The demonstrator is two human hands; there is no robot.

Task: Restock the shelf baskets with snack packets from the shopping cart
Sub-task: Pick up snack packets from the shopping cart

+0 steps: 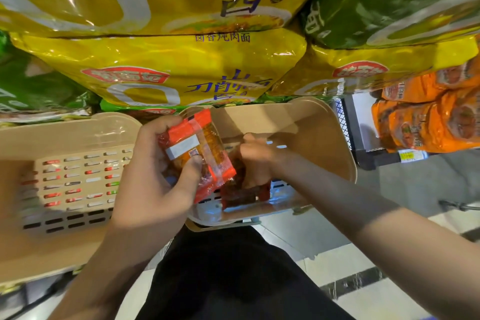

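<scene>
My left hand (153, 176) grips an orange-red snack packet (197, 153) with a white label, held over the gap between two beige plastic baskets. My right hand (257, 161) is down inside the right basket (324, 135), fingers curled on a dark red snack packet (239, 189) lying on the basket floor. The left basket (65, 138) has a slotted floor, and red and green packaging shows through the slots.
Large yellow noodle multipacks (161, 60) and green noodle multipacks (389, 0) hang over the baskets from the shelf above. Orange noodle packs (426, 117) fill a black-framed shelf at right. Tiled floor (363, 273) lies below, with my dark clothing in the middle.
</scene>
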